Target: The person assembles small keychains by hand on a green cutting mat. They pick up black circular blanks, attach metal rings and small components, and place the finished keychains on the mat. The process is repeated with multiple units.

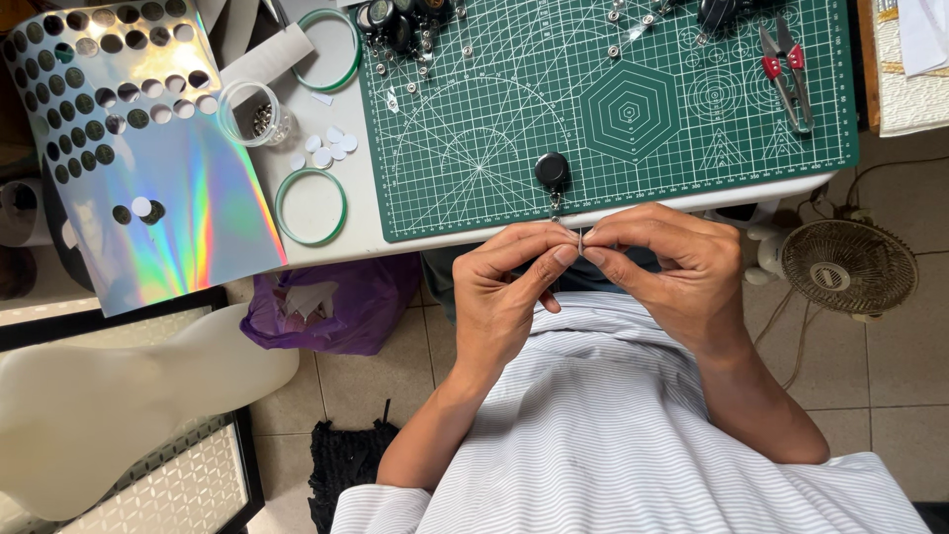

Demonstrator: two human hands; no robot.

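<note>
At frame centre, my left hand (504,287) and right hand (672,272) pinch what looks like a thin metal pin (580,237) below the black round badge reel (552,170).

You have one view only, from the camera on your head, looking almost straight down. It sits close above your left hand (509,292) and right hand (672,272), at the near edge of the bench (366,232), with the tiled floor (890,396) below.
</note>
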